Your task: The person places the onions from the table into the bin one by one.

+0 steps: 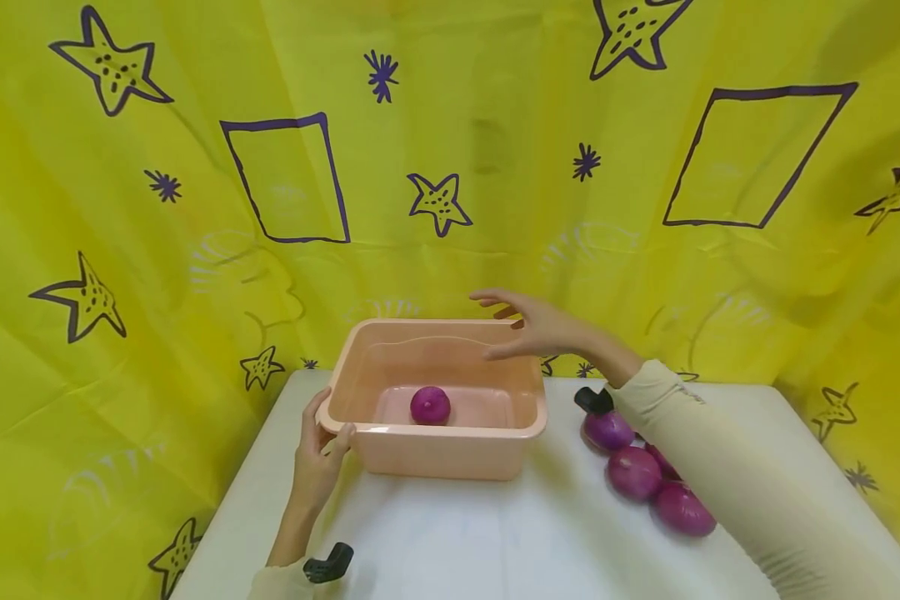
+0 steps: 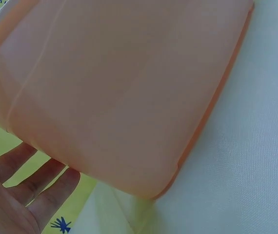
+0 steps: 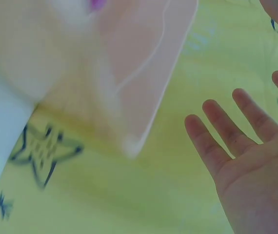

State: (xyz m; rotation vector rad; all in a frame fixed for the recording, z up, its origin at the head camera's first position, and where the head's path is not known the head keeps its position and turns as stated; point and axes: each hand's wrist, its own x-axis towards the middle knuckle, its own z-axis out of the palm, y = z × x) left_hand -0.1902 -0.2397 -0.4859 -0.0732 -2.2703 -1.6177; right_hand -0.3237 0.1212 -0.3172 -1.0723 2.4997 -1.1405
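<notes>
A peach plastic basin (image 1: 442, 454) stands at the far side of the white table, and a red onion (image 1: 430, 406) lies on its floor. At the basin's front left corner my left hand (image 1: 318, 454) holds the rim, thumb at the front and fingers along the left side. The left wrist view shows those fingers (image 2: 56, 192) against the basin's outer wall. Over the back right of the basin hovers my right hand (image 1: 536, 327), fingers spread and nothing in it. Its palm (image 3: 261, 180) faces the camera in the right wrist view.
Several red onions (image 1: 634, 473) lie together on the white table (image 1: 435, 542) right of the basin, partly hidden by my right sleeve (image 1: 720, 467). A yellow curtain (image 1: 495, 100) with drawn stars hangs close behind the table and along its sides.
</notes>
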